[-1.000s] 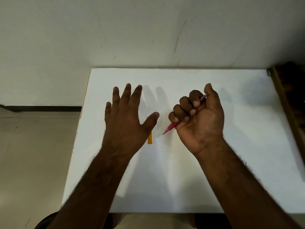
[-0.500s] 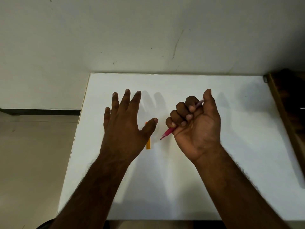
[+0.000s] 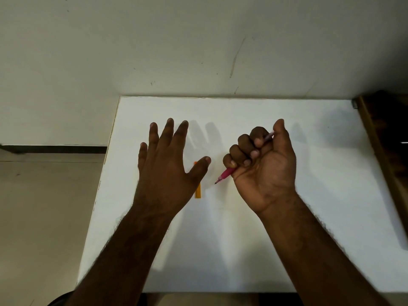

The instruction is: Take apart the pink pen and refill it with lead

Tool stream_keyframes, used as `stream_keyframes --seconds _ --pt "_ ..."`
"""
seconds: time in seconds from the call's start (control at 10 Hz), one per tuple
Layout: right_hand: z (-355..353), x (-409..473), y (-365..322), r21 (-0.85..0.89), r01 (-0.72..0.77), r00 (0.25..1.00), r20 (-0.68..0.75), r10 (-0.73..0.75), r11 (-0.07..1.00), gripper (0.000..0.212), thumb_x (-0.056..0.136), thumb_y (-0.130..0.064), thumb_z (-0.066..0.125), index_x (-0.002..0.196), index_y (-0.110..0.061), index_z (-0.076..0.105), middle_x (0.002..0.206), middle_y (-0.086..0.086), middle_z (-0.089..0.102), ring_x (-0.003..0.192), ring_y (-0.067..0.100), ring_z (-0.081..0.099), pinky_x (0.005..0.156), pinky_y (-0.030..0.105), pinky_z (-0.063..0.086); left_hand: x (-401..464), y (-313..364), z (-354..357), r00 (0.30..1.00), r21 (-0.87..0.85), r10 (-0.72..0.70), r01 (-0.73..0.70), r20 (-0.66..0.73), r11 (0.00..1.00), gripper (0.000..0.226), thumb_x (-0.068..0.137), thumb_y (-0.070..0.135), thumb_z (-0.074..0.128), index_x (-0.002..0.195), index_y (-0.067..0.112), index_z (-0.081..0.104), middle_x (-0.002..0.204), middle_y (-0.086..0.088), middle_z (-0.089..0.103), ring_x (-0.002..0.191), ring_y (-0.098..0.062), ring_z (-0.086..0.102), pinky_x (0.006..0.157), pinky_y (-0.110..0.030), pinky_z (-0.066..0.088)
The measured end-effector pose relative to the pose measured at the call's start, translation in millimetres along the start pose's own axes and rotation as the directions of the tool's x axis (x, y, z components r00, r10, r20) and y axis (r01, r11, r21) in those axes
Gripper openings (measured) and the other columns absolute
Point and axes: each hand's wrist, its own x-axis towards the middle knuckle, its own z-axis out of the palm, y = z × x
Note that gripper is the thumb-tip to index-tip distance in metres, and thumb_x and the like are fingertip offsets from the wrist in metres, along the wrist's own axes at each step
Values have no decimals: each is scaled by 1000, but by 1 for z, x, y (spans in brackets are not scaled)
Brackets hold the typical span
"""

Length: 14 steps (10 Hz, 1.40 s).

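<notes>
A white worktop (image 3: pixel 254 239) stands pushed against a pale wall (image 3: pixel 198 45) that bears a few scuff marks; grey-beige floor (image 3: pixel 44 206) shows to the left, and a dark wooden piece of furniture (image 3: pixel 388 138) stands at the right edge.

From the head camera, both forearms reach over the worktop from the near side. The left hand (image 3: pixel 167 171) is held palm down above the surface, its grip spread, fingers straight and slightly apart with the thumb out to the right, holding nothing. Partly hidden under its thumb lies a small orange lead case (image 3: pixel 198 192), lengthwise near to far on the worktop.

The right hand (image 3: pixel 262 166) is turned palm toward the camera, its grip curled into a fist round the pink pen (image 3: pixel 226 174). The pen runs slantwise through the fist: its tip points down to the near left, just right of the orange case, and its pale rear end shows by the thumb at the far right.
</notes>
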Motion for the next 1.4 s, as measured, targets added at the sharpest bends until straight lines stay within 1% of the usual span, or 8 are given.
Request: stream_keyframes --seconds 0.1,0.3,0.7,0.8,1.0,1.1,1.2,1.4 --pt "-1 0 0 -7 2 1000 11 -2 1000 52 104 -45 36 61 -16 39 53 -2 27 52 17 16 53 29 28 0 1 0 1000 1 -1 1 3 1000 83 89 63 54 157 31 20 167 4 10 154 -18 -6 122 -50 6" --pt "-1 0 2 -12 -13 1000 14 13 1000 53 104 -50 36 63 -15 39 54 -1 28 52 16 18 54 30 28 0 1 -1 1000 -3 -2 2 8 1000 83 89 62 54 157 31 20 167 4 10 154 -19 -7 122 -51 6" --pt "0 0 2 -17 -1 1000 26 2 1000 52 104 -43 36 60 -16 41 52 -2 29 49 15 21 53 29 29 0 1 -1 1000 -4 3 -3 -2 1000 83 88 62 55 157 31 20 167 4 11 154 -19 -6 121 -49 6" --pt "0 0 2 -4 -8 1000 23 8 1000 55 104 -50 36 62 -15 40 52 -2 28 49 14 21 54 30 28 0 1 -1 1000 -2 3 -3 0 1000 83 88 62 56 157 31 20 167 4 11 154 -19 -5 121 -49 6" --pt "0 0 2 -9 -11 1000 28 12 1000 51 103 -43 37 60 -16 39 52 -2 28 49 15 19 54 30 28 0 1 -2 1000 -6 3 -3 2 1000 83 88 62 55 157 32 20 167 4 10 154 -18 -6 121 -49 5" --pt "0 -1 2 -3 -21 1000 16 21 1000 53 103 -49 36 61 -15 37 53 -2 26 51 16 16 55 31 26 0 1 -2 1000 -5 3 -3 3 1000 83 88 62 55 157 32 19 167 4 10 154 -18 -6 121 -49 5" --pt "-1 -1 2 -2 -2 1000 9 2 1000 50 103 -41 36 59 -16 38 51 -2 27 49 16 18 54 31 27 1 1 -2 1000 3 0 0 6 1000 83 88 63 54 157 31 19 167 4 10 154 -18 -7 121 -49 5" --pt "-1 -1 1 34 0 1000 -6 0 999 49 102 -45 35 62 -17 36 53 -2 26 51 16 17 56 31 25 0 1 -1 1000 3 2 -2 7 1000 83 88 64 53 157 32 19 167 4 10 154 -18 -6 121 -49 5"
